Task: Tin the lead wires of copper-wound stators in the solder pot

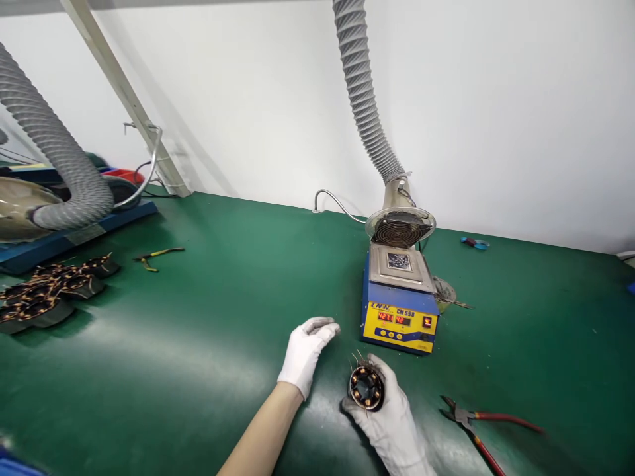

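My right hand, in a white glove, is closed round a small round motor stator wound with copper wire, its thin wire ends sticking up. It holds the stator just above the green mat, in front of the blue and yellow solder pot. My left hand, also gloved, rests on the mat to the left of the stator with fingers loosely curled; nothing shows in it.
Red-handled cutters lie at the right of my right hand. A fume hose ends over the solder pot. Several wound stators lie at far left, yellow-handled pliers beside them. Another hose hangs at left.
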Tool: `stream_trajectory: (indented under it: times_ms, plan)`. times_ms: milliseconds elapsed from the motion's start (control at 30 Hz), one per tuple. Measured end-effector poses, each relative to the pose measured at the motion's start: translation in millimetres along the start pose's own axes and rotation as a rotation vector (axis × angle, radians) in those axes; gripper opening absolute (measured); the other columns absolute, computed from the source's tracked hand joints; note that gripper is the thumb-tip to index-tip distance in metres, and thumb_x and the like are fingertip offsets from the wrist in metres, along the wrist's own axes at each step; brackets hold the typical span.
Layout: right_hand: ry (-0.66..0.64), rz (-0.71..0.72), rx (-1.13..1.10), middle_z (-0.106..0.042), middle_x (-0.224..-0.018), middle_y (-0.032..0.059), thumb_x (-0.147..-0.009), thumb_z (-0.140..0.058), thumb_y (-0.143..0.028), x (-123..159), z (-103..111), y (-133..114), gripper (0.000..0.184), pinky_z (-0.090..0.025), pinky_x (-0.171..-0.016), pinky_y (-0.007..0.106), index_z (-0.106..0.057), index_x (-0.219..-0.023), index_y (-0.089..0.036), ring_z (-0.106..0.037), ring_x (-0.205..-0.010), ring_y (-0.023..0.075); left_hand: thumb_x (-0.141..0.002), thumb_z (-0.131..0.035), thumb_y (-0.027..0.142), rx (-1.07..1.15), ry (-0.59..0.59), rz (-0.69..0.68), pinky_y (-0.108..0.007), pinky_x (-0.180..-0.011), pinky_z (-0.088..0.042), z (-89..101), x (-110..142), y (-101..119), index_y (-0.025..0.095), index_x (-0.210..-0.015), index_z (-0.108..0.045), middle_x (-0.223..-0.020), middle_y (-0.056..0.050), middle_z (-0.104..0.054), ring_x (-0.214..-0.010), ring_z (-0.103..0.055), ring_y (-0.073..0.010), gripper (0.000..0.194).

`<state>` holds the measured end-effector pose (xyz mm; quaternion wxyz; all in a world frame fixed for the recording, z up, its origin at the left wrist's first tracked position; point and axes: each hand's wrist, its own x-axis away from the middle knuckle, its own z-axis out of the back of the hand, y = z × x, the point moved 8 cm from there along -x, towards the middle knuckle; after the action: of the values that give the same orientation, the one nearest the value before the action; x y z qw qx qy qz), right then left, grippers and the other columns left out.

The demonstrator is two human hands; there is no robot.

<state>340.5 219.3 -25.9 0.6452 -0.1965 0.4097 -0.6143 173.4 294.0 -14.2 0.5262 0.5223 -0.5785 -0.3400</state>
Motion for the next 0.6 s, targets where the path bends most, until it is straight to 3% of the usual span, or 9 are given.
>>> stream_trajectory:
  times_ms: [67, 133, 200, 267, 333, 433, 533, 600]
  plan:
    - [-0.027, 0.033, 0.016, -0.068, -0.098, 0.0094, -0.063, -0.066, -0.035, -0.6, -1.0, -2.8, 0.053, -0.054, -0.075, 0.037, -0.051, -0.110, -0.018, -0.065, -0.087, 0.0253, -0.056, -0.073, 0.038, -0.043, -0.076, 0.006, -0.028, -0.077, -0.045, -3.5, 0.0, 4.7, 0.011, -0.082, -0.066, -0.080, -0.007, -0.069, -0.080, -0.061, -0.0205, 0.038]
    - [-0.038, 0.033, 0.026, -0.067, -0.100, 0.0090, -0.063, -0.065, -0.034, -0.8, -0.9, -3.0, 0.050, -0.054, -0.077, 0.037, -0.053, -0.109, -0.018, -0.064, -0.088, 0.0254, -0.059, -0.072, 0.037, -0.134, -0.231, 0.029, -0.029, -0.076, -0.046, -15.7, 4.7, 4.5, 0.011, -0.082, -0.068, -0.081, -0.008, -0.069, -0.082, -0.061, -0.0224, 0.036]
    - [-0.030, 0.004, 0.028, -0.066, -0.104, 0.0102, -0.062, -0.065, -0.032, -0.5, -0.7, -0.2, 0.058, -0.053, -0.079, 0.038, -0.049, -0.116, -0.017, -0.064, -0.091, 0.0256, -0.060, -0.072, 0.034, -0.259, -0.393, 0.053, -0.029, -0.075, -0.046, -28.9, 12.6, -0.7, 0.012, -0.081, -0.070, -0.082, -0.007, -0.070, -0.083, -0.061, -0.0234, 0.031]
    - [-0.017, -0.038, 0.036, -0.064, -0.109, 0.0118, -0.057, -0.067, -0.030, 0.3, -1.5, 3.7, 0.070, -0.051, -0.084, 0.039, -0.044, -0.122, -0.016, -0.062, -0.096, 0.0268, -0.061, -0.070, 0.030, -0.336, -0.469, 0.065, -0.028, -0.072, -0.046, -35.5, 17.8, -7.7, 0.013, -0.077, -0.070, -0.080, -0.006, -0.070, -0.080, -0.061, -0.0228, 0.024]
    - [-0.007, -0.102, 0.039, -0.063, -0.109, 0.0123, -0.053, -0.068, -0.027, 0.8, -2.8, 8.1, 0.071, -0.048, -0.087, 0.041, -0.045, -0.119, -0.016, -0.060, -0.098, 0.0281, -0.060, -0.068, 0.028, -0.320, -0.443, 0.075, -0.028, -0.070, -0.046, -34.5, 16.9, -14.3, 0.012, -0.074, -0.070, -0.075, -0.005, -0.069, -0.075, -0.061, -0.0216, 0.021]
    - [-0.039, -0.261, -0.033, -0.066, -0.096, 0.0099, -0.050, -0.068, -0.026, 1.0, -5.5, 14.8, 0.057, -0.050, -0.081, 0.040, -0.050, -0.104, -0.018, -0.063, -0.087, 0.0268, -0.060, -0.066, 0.032, -0.221, -0.310, 0.075, -0.028, -0.073, -0.046, -22.7, 9.0, -20.7, 0.011, -0.078, -0.068, -0.077, -0.007, -0.069, -0.075, -0.061, -0.0207, 0.028]
    - [-0.110, -0.375, -0.232, -0.066, -0.079, 0.0034, -0.048, -0.066, -0.023, -1.5, -2.9, 15.4, 0.046, -0.051, -0.067, 0.033, -0.050, -0.091, -0.021, -0.063, -0.070, 0.0219, -0.061, -0.064, 0.039, -0.124, -0.190, 0.038, -0.028, -0.078, -0.045, -5.5, 3.9, -18.5, 0.011, -0.086, -0.065, -0.080, -0.007, -0.068, -0.078, -0.061, -0.0197, 0.037]
    - [-0.151, -0.392, -0.445, -0.065, -0.074, 0.0011, -0.046, -0.065, -0.019, -8.1, 6.6, 12.6, 0.045, -0.050, -0.061, 0.030, -0.050, -0.088, -0.021, -0.062, -0.065, 0.0203, -0.062, -0.064, 0.038, -0.145, -0.189, 0.019, -0.026, -0.074, -0.045, 2.8, 5.7, -15.7, 0.012, -0.083, -0.065, -0.077, -0.007, -0.067, -0.076, -0.060, -0.0194, 0.033]
